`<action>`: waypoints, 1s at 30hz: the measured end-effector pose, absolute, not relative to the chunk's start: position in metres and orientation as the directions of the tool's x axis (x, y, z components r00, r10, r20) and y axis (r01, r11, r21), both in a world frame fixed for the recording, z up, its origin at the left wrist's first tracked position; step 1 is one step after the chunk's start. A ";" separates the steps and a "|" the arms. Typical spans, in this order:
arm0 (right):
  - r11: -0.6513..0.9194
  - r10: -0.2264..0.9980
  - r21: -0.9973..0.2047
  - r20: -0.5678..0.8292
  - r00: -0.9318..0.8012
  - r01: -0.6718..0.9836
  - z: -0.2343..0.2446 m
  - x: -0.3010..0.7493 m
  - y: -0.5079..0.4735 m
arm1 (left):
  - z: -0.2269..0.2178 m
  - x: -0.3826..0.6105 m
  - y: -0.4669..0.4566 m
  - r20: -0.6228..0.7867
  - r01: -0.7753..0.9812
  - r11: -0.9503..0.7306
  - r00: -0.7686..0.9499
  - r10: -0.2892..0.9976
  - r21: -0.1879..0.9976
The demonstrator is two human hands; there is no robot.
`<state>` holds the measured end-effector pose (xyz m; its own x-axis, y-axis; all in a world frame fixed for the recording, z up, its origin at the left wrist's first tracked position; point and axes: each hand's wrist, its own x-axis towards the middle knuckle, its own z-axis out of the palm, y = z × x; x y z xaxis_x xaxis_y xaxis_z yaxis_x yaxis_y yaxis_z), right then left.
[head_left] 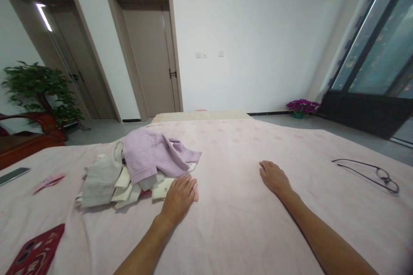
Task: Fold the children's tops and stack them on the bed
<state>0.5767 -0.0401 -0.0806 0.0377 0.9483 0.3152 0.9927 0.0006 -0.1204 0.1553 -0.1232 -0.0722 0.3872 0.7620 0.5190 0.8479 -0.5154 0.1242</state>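
Observation:
A heap of small clothes lies left of centre on a pale pink sheet (232,223). On top is a lilac ribbed garment (145,154) with one sleeve stretching right. A grey ribbed garment (101,182) hangs over the left side, with cream and white pieces bunched underneath. My left hand (180,195) rests palm down at the heap's front right edge, fingers laid over a cream cloth (159,189); a bit of pink fabric shows beside it. My right hand (274,177) lies on the sheet, fingers slightly bent, apart from the clothes and holding nothing visible.
Black-framed glasses (382,176) lie far right. To the left are a dark phone (14,175), a small pink strip of cloth (49,181) and a red phone case (37,251). Beyond the sheet stand a wooden chair (32,133), a green plant (40,90) and purple flowers (302,106).

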 end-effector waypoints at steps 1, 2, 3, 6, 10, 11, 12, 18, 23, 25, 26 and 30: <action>0.003 0.948 -0.114 0.317 0.034 0.994 -0.081 0.577 -0.040 | -0.072 0.155 -0.123 0.511 0.850 -0.512 0.386 0.768 0.126; 0.006 0.948 -0.110 0.318 0.030 0.994 -0.080 0.577 -0.040 | -0.072 0.155 -0.123 0.503 0.853 -0.506 0.385 0.774 0.127; 0.008 0.948 -0.109 0.318 0.028 0.994 -0.080 0.576 -0.040 | -0.072 0.156 -0.123 0.495 0.856 -0.502 0.383 0.780 0.128; 0.003 0.947 -0.120 0.318 0.035 0.993 -0.079 0.576 -0.041 | -0.070 0.157 -0.124 0.488 0.862 -0.492 0.378 0.787 0.125; 0.005 0.946 -0.112 0.322 0.032 0.994 -0.080 0.576 -0.040 | -0.067 0.158 -0.125 0.499 0.860 -0.499 0.386 0.776 0.111; 0.005 0.947 -0.107 0.321 0.030 0.994 -0.080 0.576 -0.040 | -0.067 0.158 -0.126 0.498 0.859 -0.501 0.389 0.775 0.108; 0.004 0.946 -0.103 0.322 0.029 0.995 -0.080 0.576 -0.040 | -0.067 0.158 -0.126 0.494 0.859 -0.501 0.392 0.776 0.107; 0.016 0.942 -0.102 0.334 0.019 0.995 -0.081 0.576 -0.041 | -0.070 0.157 -0.125 0.501 0.855 -0.507 0.393 0.771 0.110; 0.022 0.944 -0.073 0.331 0.003 0.997 -0.080 0.576 -0.041 | -0.071 0.156 -0.125 0.509 0.857 -0.503 0.385 0.770 0.113; 0.027 0.944 -0.057 0.330 -0.006 0.998 -0.079 0.576 -0.042 | -0.071 0.156 -0.125 0.516 0.856 -0.503 0.380 0.768 0.118; 0.027 0.944 -0.051 0.331 -0.009 0.998 -0.078 0.576 -0.042 | -0.071 0.157 -0.125 0.519 0.856 -0.502 0.377 0.768 0.122; 0.016 0.945 -0.031 0.326 -0.005 0.999 -0.079 0.576 -0.041 | -0.071 0.157 -0.124 0.515 0.854 -0.503 0.374 0.772 0.134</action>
<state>0.5762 -0.0414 -0.0786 -0.0051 0.9454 0.3258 0.9994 0.0162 -0.0314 0.1568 -0.1243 -0.0708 0.3736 0.7716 0.5148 0.8537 -0.5031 0.1344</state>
